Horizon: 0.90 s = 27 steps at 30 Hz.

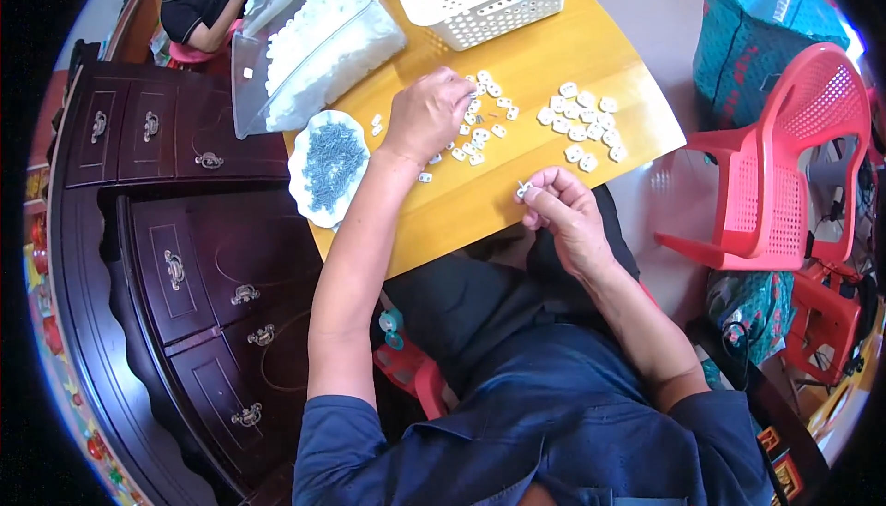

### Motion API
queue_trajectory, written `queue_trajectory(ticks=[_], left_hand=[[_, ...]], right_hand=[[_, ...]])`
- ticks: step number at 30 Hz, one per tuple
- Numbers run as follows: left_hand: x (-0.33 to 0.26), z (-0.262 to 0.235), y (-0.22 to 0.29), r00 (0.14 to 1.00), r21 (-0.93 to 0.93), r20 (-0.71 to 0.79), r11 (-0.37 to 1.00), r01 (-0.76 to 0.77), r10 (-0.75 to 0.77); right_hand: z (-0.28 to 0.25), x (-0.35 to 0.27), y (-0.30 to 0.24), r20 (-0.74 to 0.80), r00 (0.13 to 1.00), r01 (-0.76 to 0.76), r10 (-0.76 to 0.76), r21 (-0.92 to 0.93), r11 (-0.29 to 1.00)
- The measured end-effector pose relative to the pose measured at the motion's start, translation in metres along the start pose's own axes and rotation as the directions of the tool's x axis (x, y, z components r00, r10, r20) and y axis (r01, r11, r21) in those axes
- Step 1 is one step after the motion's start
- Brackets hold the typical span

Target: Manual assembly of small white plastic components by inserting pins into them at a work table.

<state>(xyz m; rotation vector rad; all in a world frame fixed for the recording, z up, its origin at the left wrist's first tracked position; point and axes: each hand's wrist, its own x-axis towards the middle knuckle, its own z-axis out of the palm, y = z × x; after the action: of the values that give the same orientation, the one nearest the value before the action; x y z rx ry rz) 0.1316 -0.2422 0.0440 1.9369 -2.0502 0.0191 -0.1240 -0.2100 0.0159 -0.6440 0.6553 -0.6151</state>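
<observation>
My left hand [429, 114] reaches over the wooden table [406, 243]. Its fingers are pinched together at the edge of a loose scatter of small white plastic pieces [480, 135]; whatever they hold, if anything, is hidden. Near the table's front edge, my right hand [570, 220] pinches a small white plastic piece [523, 190] between thumb and fingers, with what looks like a thin screw sticking out of it. Left of my left forearm stands a white scalloped bowl [299, 172] full of small grey screws [334, 162]. A second group of white pieces [583, 116] lies at the right.
A clear bin [369, 21] heaped with white pieces and a white perforated basket [503, 21] stand at the back. Dark wooden drawers [185, 229] border the left. A red plastic chair [771, 174] and a teal bag [752, 40] are right. Another person [198, 3] sits far left.
</observation>
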Motion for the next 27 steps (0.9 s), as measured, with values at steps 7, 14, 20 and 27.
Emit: queue_trajectory(ticks=[7,14,20,27], left_hand=[[-0.006,-0.011,0.014,0.981,-0.185,-0.129,0.975,0.123,-0.148],[-0.051,-0.028,0.058,0.87,-0.837,-0.008,0.48,0.263,-0.492],[-0.093,-0.019,0.102,0.801,-0.947,0.087,0.2,0.251,-0.592],[-0.126,-0.011,0.104,0.789,-0.924,0.184,0.171,0.343,-0.586]], right_hand=[[0.005,-0.002,-0.002,0.017,1.0,0.012,-0.013,0.011,1.0],[0.001,-0.002,0.001,0.014,0.999,0.035,-0.035,0.013,0.999],[0.006,-0.005,0.005,0.023,0.999,0.03,-0.031,0.051,0.998],[0.013,-0.009,0.009,0.05,0.998,0.028,-0.028,0.002,1.0]])
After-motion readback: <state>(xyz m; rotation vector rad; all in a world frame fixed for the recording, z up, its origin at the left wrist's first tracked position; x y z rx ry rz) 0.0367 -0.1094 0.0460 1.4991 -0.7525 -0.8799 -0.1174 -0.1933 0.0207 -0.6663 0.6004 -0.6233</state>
